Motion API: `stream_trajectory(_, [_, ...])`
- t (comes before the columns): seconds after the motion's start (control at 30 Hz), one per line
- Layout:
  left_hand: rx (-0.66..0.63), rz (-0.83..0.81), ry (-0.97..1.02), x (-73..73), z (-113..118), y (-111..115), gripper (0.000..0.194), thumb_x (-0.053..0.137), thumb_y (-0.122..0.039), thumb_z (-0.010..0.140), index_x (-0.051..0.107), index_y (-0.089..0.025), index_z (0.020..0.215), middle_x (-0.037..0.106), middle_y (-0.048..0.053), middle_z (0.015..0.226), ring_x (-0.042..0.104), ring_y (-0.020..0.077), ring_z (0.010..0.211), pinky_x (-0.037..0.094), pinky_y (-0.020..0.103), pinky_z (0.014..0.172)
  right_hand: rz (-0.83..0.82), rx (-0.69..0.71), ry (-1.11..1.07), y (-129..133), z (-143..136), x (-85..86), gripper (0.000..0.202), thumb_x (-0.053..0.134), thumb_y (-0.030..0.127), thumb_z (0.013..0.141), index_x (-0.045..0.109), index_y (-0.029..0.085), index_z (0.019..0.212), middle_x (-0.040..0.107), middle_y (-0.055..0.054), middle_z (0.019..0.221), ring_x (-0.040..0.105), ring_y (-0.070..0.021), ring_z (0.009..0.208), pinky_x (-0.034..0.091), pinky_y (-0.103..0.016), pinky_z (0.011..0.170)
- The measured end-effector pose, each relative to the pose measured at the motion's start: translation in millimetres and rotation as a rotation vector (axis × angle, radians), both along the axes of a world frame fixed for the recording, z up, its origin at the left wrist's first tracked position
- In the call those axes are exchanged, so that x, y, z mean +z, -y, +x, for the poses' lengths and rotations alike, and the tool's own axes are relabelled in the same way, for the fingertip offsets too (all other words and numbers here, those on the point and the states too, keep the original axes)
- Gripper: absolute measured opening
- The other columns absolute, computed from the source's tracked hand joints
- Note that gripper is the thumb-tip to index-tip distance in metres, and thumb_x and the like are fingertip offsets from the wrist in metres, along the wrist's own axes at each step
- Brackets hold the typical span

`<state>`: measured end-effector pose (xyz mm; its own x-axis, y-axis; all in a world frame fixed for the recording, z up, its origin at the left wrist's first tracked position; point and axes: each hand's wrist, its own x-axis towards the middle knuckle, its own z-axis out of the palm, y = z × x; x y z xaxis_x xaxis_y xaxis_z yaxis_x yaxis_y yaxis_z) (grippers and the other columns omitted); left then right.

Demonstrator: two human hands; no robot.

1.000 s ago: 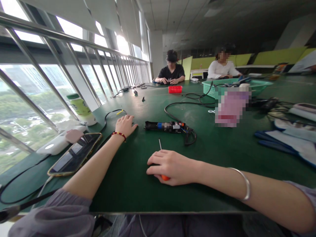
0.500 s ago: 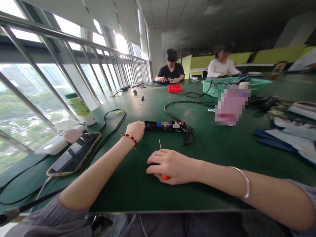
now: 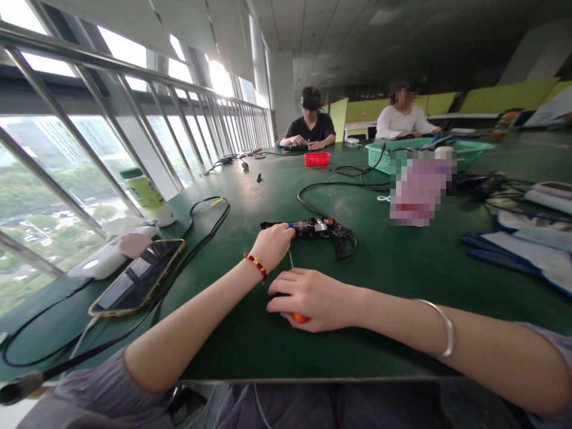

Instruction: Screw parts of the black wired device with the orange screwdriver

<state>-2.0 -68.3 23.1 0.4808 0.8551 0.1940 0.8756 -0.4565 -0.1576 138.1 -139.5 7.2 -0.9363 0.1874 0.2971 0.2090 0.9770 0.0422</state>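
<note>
My left hand (image 3: 276,242) is closed over the middle of a black tube-shaped electric device (image 3: 313,229) that lies on the green table. Its fingertips are hidden behind the hand. Exposed wiring and a blue band show on the device, and a black cord runs from its right end. Just below, my right hand (image 3: 313,300) is wrapped around a screwdriver (image 3: 301,318) with an orange handle. The thin metal shaft points up and away, toward the left hand, with its upper end close to that hand.
On the left lie a phone (image 3: 138,279), a white device (image 3: 105,256) and a green-capped bottle (image 3: 147,196). Farther back are a red tray (image 3: 317,159) and a green basket (image 3: 379,158). Gloves (image 3: 518,247) lie at right. Two people (image 3: 309,125) sit across the table.
My left hand has moved right along the device, from its left end to its middle, uncovering that end. The right hand and screwdriver have hardly moved.
</note>
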Motion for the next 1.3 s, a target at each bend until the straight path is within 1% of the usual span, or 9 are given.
stream_trajectory(0.17, [0.006, 0.071, -0.001, -10.7, -5, -18, 0.022, 0.038, -0.014, 0.088, 0.058, -0.018, 0.098, 0.059, 0.007, 0.101, 0.057, 0.0198, 0.096, 0.047, 0.027, 0.067, 0.004, 0.008, -0.017, 0, 0, 0.2, 0.027, 0.039, 0.02, 0.087, 0.058, 0.017, 0.106, 0.057, -0.007, 0.106, 0.049, -0.017, 0.096, 0.04, -0.029, 0.081])
stream_trajectory(0.33, [-0.012, 0.12, -0.038, -13.0, -9, -21, 0.02, 0.037, -0.013, 0.09, 0.054, -0.017, 0.098, 0.058, 0.007, 0.102, 0.054, 0.019, 0.096, 0.047, 0.026, 0.067, 0.042, 0.017, -0.013, -1, 1, -0.6, 0.026, 0.042, 0.02, 0.085, 0.058, 0.018, 0.106, 0.057, -0.006, 0.105, 0.05, -0.0171, 0.095, 0.04, -0.03, 0.08])
stream_trajectory(0.57, [-0.024, 0.134, 0.006, -15.7, -11, -21, 0.018, 0.036, -0.014, 0.09, 0.053, -0.017, 0.096, 0.058, 0.006, 0.1, 0.053, 0.0184, 0.094, 0.047, 0.027, 0.069, 0.308, 0.045, -0.151, -6, 2, 3.8, 0.024, 0.037, 0.018, 0.089, 0.058, 0.021, 0.101, 0.06, -0.002, 0.091, 0.049, -0.0142, 0.08, 0.039, -0.031, 0.08])
stream_trajectory(0.63, [-0.034, 0.125, 0.012, -17.2, -12, -23, 0.017, 0.038, -0.014, 0.089, 0.053, -0.017, 0.096, 0.058, 0.006, 0.1, 0.053, 0.0184, 0.094, 0.047, 0.028, 0.072, 0.356, -0.036, -0.208, -19, 10, 7.0, 0.026, 0.037, 0.016, 0.089, 0.055, 0.021, 0.107, 0.06, -0.003, 0.09, 0.05, -0.0151, 0.08, 0.04, -0.031, 0.079])
stream_trajectory(0.73, [-0.046, 0.12, 0.015, -19.4, -13, -26, 0.017, 0.039, -0.013, 0.088, 0.052, -0.017, 0.098, 0.058, 0.007, 0.101, 0.052, 0.0188, 0.095, 0.048, 0.028, 0.074, 0.254, -0.314, -0.257, -51, 34, 9.3, 0.043, 0.038, 0.011, 0.086, 0.042, 0.017, 0.128, 0.058, -0.006, 0.101, 0.052, -0.0165, 0.09, 0.042, -0.031, 0.08])
stream_trajectory(0.83, [-0.053, 0.133, 0.012, -20.5, -15, -27, 0.019, 0.039, -0.011, 0.087, 0.053, -0.017, 0.098, 0.058, 0.006, 0.1, 0.053, 0.0195, 0.096, 0.048, 0.029, 0.074, 0.147, -0.578, -0.324, -81, 66, 6.4, 0.046, 0.04, 0.024, 0.088, 0.037, 0.016, 0.133, 0.056, -0.008, 0.104, 0.054, -0.0183, 0.091, 0.045, -0.029, 0.075])
stream_trajectory(0.97, [-0.06, 0.128, 0.011, -19.6, -15, -27, 0.018, 0.041, -0.01, 0.086, 0.054, -0.017, 0.097, 0.058, 0.007, 0.1, 0.054, 0.02, 0.097, 0.048, 0.029, 0.076, -0.093, -0.839, -0.361, -100, 93, -1.6, 0.045, 0.042, 0.041, 0.086, 0.046, 0.018, 0.125, 0.058, -0.005, 0.093, 0.057, -0.016, 0.076, 0.045, -0.027, 0.065])
stream_trajectory(1.1, [-0.058, 0.115, 0.03, -19.0, -14, -26, 0.018, 0.041, -0.01, 0.085, 0.054, -0.017, 0.095, 0.057, 0.006, 0.099, 0.053, 0.0201, 0.096, 0.047, 0.029, 0.076, -0.198, -0.844, -0.266, -100, 89, -6.0, 0.043, 0.045, 0.049, 0.082, 0.053, 0.023, 0.115, 0.061, -0.003, 0.103, 0.06, -0.0164, 0.082, 0.046, -0.027, 0.069])
stream_trajectory(1.3, [-0.072, 0.104, 0.121, -22.0, -17, -28, 0.02, 0.04, -0.009, 0.083, 0.054, -0.018, 0.094, 0.056, 0.006, 0.096, 0.054, 0.0187, 0.089, 0.047, 0.029, 0.075, -0.209, -0.882, -0.153, -95, 79, -4.9, 0.062, 0.054, 0.048, 0.073, 0.044, 0.021, 0.129, 0.055, -0.006, 0.124, 0.059, -0.0233, 0.098, 0.047, -0.032, 0.076])
